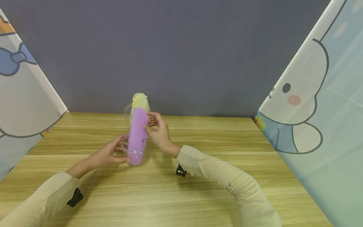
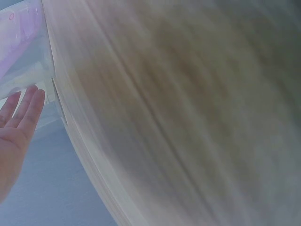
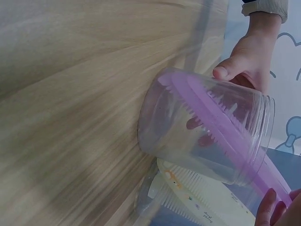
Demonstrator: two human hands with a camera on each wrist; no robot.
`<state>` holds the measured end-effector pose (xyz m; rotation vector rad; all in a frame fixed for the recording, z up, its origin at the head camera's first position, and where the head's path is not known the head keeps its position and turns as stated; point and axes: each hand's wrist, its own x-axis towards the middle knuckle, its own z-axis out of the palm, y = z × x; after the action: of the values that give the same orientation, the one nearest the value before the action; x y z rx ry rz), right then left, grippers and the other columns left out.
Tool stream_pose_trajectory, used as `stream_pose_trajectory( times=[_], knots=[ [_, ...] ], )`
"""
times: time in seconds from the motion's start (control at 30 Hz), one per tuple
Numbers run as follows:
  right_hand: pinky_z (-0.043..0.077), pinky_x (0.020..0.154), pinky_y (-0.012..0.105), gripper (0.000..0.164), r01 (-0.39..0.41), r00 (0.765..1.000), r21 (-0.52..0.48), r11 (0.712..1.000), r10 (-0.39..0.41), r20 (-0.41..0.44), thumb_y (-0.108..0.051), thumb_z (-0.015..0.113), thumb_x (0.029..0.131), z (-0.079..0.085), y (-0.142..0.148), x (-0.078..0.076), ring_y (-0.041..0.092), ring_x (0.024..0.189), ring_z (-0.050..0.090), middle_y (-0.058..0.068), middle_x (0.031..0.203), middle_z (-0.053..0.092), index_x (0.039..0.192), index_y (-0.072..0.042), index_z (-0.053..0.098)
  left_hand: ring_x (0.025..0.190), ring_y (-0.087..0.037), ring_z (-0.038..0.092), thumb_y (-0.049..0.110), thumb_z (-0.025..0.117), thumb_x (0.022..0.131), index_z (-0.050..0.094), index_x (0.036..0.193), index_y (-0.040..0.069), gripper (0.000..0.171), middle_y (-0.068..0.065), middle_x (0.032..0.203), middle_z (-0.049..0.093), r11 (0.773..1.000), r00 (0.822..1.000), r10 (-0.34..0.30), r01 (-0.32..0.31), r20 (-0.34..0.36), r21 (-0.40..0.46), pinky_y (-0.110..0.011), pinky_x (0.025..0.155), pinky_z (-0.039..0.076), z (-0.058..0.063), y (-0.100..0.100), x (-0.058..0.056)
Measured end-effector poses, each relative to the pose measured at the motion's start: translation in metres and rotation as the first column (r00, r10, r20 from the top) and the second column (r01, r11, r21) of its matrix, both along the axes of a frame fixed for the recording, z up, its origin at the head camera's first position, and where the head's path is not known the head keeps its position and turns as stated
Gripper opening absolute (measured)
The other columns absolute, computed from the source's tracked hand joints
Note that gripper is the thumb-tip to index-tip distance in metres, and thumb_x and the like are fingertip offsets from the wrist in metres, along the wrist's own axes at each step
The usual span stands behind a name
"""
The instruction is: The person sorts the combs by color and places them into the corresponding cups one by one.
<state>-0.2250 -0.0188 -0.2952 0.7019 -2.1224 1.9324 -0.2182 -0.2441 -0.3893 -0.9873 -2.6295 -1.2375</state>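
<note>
A clear plastic jar (image 3: pixel 155 117) stands on the wooden table, with purple combs (image 1: pixel 138 129) leaning inside it and rising past its rim. My right hand (image 1: pixel 160 132) pinches a purple comb by its upper part, above the jar's mouth. Around the jar's left side goes my left hand (image 1: pixel 109 153), its thumb at the front and its fingers behind, partly seen through the plastic in the right wrist view. Just behind is a second clear jar (image 1: pixel 127 119) holding pale yellow combs (image 1: pixel 140 101) with small printed pictures, partly hidden by the purple ones.
The wooden table (image 1: pixel 181 192) ends at a dark grey panel (image 1: pixel 184 56) behind the jars. Cartoon-printed cloths (image 1: pixel 326 176) hang along the left and right sides. A black strap piece (image 1: pixel 75 197) shows under the left sleeve, another under the right.
</note>
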Motion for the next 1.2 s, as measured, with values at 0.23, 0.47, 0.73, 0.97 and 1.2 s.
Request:
stream_pose_trajectory(
  times=[0.23,0.47,0.73,0.97,1.2],
  knots=[
    [0.054,0.079,0.040,0.049,0.018,1.000,0.022,1.000,-0.018,-0.024,0.018,0.059,0.075,-0.005,0.000,-0.003,0.039,0.085,0.057,0.031,0.096,0.055,0.121,0.007,0.047,0.099,-0.031,0.058,0.014,0.076,0.074,0.027,0.137,-0.003,0.082,-0.027,0.127,0.044,1.000,1.000,0.007,-0.007,0.017,0.001,-0.037,0.077,0.056,0.001,0.001,0.001],
    [0.055,0.077,0.034,0.048,0.012,0.999,0.021,1.000,-0.011,-0.034,0.019,0.059,0.074,0.000,0.001,0.000,0.041,0.085,0.057,0.032,0.095,0.055,0.119,0.007,0.048,0.098,-0.014,0.058,0.013,0.076,0.074,0.027,0.137,-0.003,0.082,-0.026,0.128,0.044,1.000,1.000,0.004,-0.004,0.006,-0.003,-0.036,0.076,0.056,0.001,0.001,0.000],
    [0.054,0.075,0.038,0.048,-0.009,1.000,0.013,1.000,0.009,-0.006,0.019,0.058,0.075,-0.001,0.002,-0.003,0.044,0.085,0.057,0.034,0.094,0.054,0.120,0.007,0.048,0.098,-0.012,0.058,0.014,0.076,0.074,0.027,0.137,-0.003,0.082,-0.026,0.127,0.045,1.000,1.000,0.003,-0.003,0.008,-0.003,-0.035,0.076,0.056,0.000,0.001,0.000],
    [0.047,0.065,0.012,0.049,-0.033,0.999,0.021,0.999,0.033,0.000,0.019,0.058,0.075,-0.001,0.005,-0.004,0.043,0.086,0.057,0.033,0.097,0.054,0.121,0.007,0.047,0.098,-0.021,0.059,0.014,0.077,0.073,0.027,0.137,-0.002,0.082,-0.026,0.127,0.045,1.000,1.000,0.012,-0.012,0.005,-0.007,-0.036,0.076,0.056,0.000,0.001,-0.001],
    [0.048,0.063,0.011,0.049,-0.090,0.996,0.037,0.995,0.090,0.026,0.017,0.057,0.077,-0.001,0.012,-0.006,0.043,0.090,0.056,0.033,0.101,0.053,0.123,0.007,0.045,0.099,-0.036,0.057,0.016,0.076,0.074,0.026,0.137,-0.004,0.082,-0.026,0.128,0.044,1.000,0.999,0.015,-0.015,0.033,-0.019,-0.038,0.078,0.056,0.003,0.002,0.001]
  ],
)
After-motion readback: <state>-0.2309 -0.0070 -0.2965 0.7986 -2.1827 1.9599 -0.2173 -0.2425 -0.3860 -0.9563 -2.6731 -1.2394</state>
